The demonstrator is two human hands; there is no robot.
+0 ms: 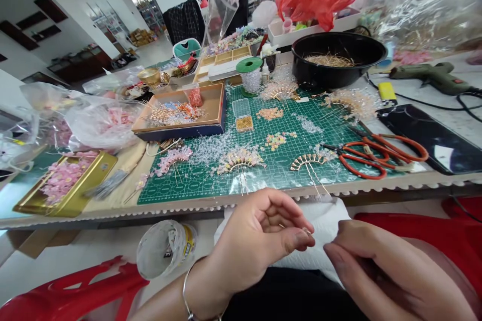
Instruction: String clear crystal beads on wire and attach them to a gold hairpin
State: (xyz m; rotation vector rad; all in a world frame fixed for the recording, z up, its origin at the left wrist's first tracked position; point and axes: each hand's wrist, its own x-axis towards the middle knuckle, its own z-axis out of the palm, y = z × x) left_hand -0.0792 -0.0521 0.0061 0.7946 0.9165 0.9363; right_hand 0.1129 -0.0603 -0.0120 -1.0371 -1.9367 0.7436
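Observation:
My left hand, with a bangle on its wrist, pinches a tiny, pale, shiny piece between thumb and forefinger; its kind is too small to make out. Close to its right, my right hand is closed, thumb against forefinger, and what it holds, if anything, is hidden. Both are over my lap, in front of the table edge. A white cloth or paper lies beneath them. Just beyond, on the green cutting mat, rest a beaded hair comb, a barer gold comb and a pink flowered comb.
Orange-handled pliers and a dark phone lie on the right, near a glue gun. A black bowl stands behind. To the left are a bead-filled box and a gold tray. A bucket stands below.

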